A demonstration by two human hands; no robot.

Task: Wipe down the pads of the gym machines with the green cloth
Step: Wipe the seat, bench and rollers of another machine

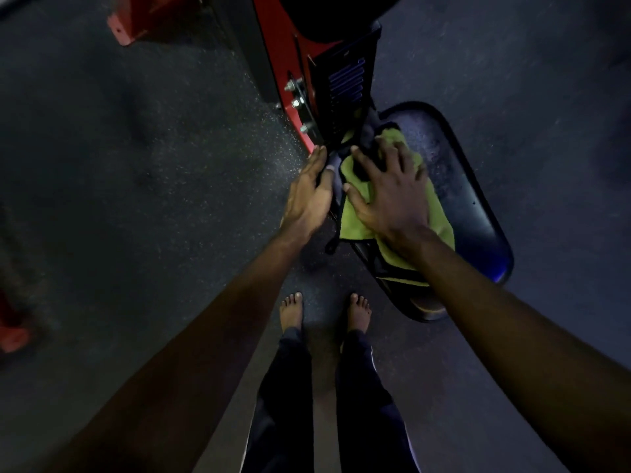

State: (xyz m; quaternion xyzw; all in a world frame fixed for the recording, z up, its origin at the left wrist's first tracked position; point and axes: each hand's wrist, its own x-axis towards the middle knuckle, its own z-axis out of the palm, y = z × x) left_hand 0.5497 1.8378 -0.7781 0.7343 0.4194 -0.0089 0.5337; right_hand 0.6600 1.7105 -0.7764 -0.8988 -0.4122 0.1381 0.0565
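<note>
Right of centre frame: right hand (392, 189) is pressing flat on the green cloth (356, 221), fingers spread and straight, palm down, nothing curled round it. The cloth is lying bunched across the near left part of the dark seat pad (478, 199), one corner trailing toward the lower edge of the pad under the forearm.

Centre frame: left hand (309, 196) is resting along the pad's left edge, fingers straight and together. The thumb is lying against a dark strap (333, 244) that is hanging off that side. No clear grip showing.

Upper centre: the red machine frame (283, 63) with its bolts (295, 104) is sitting just beyond the left fingertips. Bottom centre: bare feet (292, 310) are standing on the speckled floor (153, 165), close to the pad's near end.

Risks, as judged:
- With only flat pressure on it, the cloth is likely sliding or folding under the palm, leaving streaks unwiped.
- The right half of the pad is looking uncovered and could be getting skipped.
- Left fingertips are sitting close to the bolts and bracket, so a forward stroke risks a scrape or pinch.
- The strap or a trailing cloth corner could be snagging on the hardware.
- Bare toes are exposed beside the machine base.
</note>
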